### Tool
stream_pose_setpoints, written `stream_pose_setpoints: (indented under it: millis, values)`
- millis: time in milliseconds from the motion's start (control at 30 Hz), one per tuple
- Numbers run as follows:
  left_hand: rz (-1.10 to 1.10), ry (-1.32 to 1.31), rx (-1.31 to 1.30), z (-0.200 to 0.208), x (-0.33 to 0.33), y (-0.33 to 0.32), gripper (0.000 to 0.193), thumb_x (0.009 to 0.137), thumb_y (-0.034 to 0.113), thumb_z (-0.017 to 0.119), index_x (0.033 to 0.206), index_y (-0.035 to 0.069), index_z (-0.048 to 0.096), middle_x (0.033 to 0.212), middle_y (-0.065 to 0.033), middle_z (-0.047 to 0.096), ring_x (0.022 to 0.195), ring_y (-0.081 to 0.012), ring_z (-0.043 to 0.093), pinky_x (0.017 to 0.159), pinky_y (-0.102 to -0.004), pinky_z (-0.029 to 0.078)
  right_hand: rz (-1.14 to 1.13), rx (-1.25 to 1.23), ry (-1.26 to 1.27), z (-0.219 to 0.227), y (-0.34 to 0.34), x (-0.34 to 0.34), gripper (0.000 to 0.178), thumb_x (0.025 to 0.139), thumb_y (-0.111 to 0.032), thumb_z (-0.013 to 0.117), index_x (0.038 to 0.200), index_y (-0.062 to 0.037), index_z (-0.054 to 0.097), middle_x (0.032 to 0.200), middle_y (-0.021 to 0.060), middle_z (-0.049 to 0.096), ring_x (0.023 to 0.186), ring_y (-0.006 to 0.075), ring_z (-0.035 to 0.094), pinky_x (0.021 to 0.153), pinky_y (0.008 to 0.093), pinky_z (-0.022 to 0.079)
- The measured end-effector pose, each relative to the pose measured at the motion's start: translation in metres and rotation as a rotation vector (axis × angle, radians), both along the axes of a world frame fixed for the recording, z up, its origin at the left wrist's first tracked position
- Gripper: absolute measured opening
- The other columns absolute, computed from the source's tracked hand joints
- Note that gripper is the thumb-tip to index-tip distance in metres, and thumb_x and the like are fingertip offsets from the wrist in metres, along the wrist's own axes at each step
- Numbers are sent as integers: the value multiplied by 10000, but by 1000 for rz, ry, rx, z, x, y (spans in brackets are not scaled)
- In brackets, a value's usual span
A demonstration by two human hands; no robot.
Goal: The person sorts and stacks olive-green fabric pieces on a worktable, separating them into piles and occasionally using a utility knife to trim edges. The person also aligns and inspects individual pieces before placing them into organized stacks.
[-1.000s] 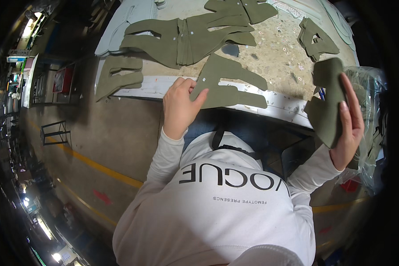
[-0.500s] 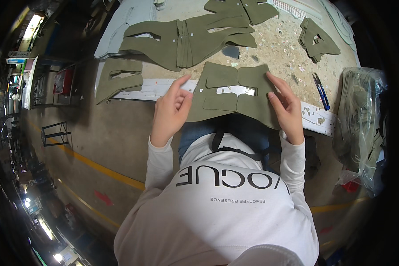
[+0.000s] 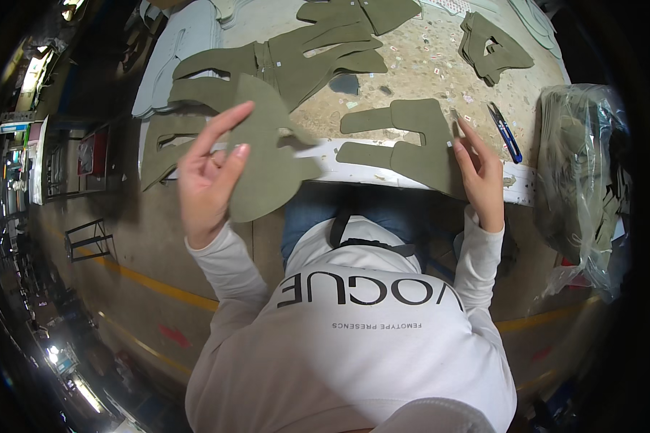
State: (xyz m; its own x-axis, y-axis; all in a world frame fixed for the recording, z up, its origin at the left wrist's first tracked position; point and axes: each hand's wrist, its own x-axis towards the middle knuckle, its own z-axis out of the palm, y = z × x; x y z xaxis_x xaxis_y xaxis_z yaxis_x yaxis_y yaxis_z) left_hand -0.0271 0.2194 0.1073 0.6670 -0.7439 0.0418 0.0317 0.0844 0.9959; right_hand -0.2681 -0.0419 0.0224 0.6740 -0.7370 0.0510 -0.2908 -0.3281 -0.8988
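My left hand grips a curved olive-green cut piece between thumb and fingers. That piece is raised at the table's near edge and slightly blurred. My right hand is at the right edge of a second olive-green cut piece, its thumb against that edge and its index finger stretched out. This piece has two long arms pointing left and partly overhangs the near table edge. A gap separates the two pieces. What the lower fingers of my right hand do is partly hidden.
Stacked olive pieces spread across the table's left and back. Another olive stack lies at the far right. Blue-handled snips rest near the right edge, beside a clear plastic bag of olive pieces. Small scraps dot the tabletop.
The two cut pieces lay side by side, meeting around a central opening; now they are apart. My left hand has carried one leftward, and the other has shifted right with my right hand.
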Motion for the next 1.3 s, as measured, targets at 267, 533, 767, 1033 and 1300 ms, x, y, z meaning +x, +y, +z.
stream_pose_setpoints:
  millis: [267, 533, 767, 1033, 1300]
  values:
    - [-315, -220, -37, 32, -18, -59, 415, 887, -49, 556, 1301, -29, 569, 1309, -114, 543, 1037, -135, 633, 845, -231, 544, -19, -198, 118, 7, 23, -11, 334, 884, -85, 647, 1209, -10, 638, 771, 143, 570, 657, 232, 547, 639, 316, 446]
    - [-493, -45, -20, -8, -28, -101, 477, 880, -94, 559, 1351, -33, 518, 1391, -120, 482, 1117, -163, 599, 932, -265, 515, -48, -199, 57, -1, 25, -12, 343, 861, -49, 662, 1201, -17, 645, 762, 128, 564, 617, 224, 539, 608, 308, 441]
    - [-343, 61, 178, -65, 2, -64, 522, 874, -83, 587, 1381, -3, 495, 1415, -90, 465, 1096, -128, 596, 876, -225, 514, -44, -148, 15, 5, 23, -9, 405, 858, -26, 643, 1262, -40, 617, 813, 106, 601, 638, 186, 544, 635, 288, 452]
    - [-309, 93, 197, -71, 3, -48, 536, 871, -100, 581, 1389, 7, 492, 1426, -73, 442, 1074, -125, 591, 865, -214, 498, 189, 169, -98, 4, 3, -2, 473, 911, 24, 551, 1380, -37, 528, 1271, 60, 537, 1083, 109, 540, 931, 232, 415]
    - [-142, 24, 196, -72, 16, -11, 521, 879, -117, 551, 1386, -14, 487, 1420, -75, 443, 1111, -141, 581, 919, -234, 480, 174, 113, 52, 23, -32, -55, 464, 878, 36, 532, 1337, -21, 570, 1322, 54, 544, 1107, 108, 527, 929, 230, 410]
